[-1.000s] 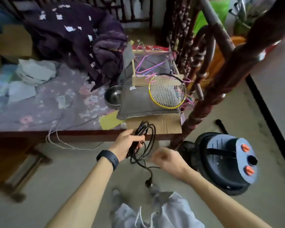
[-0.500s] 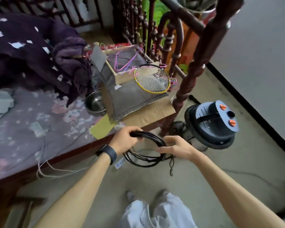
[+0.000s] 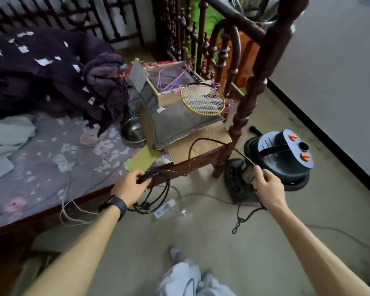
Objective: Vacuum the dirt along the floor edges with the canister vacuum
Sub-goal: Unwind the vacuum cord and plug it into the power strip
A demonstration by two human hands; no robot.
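Head view: mid-frame, the left hand (image 3: 130,184) grips the coiled black cord (image 3: 156,195); the right hand (image 3: 269,189) pinches a strand of it beside the canister vacuum (image 3: 282,157) at right.

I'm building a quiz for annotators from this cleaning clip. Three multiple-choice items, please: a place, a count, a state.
1. Where does the canister vacuum stand? A on the bed; B on the floor beside the bedpost; C inside a box.
2. How many orange knobs are on its lid? A one; B two; C four.
3. What is the left hand doing? A gripping the coiled black cord; B lying flat on the bed; C holding a racket.
Answers: 1 B, its base sits on the floor; 2 B, two show on the lid; 3 A, it curls around the loops.
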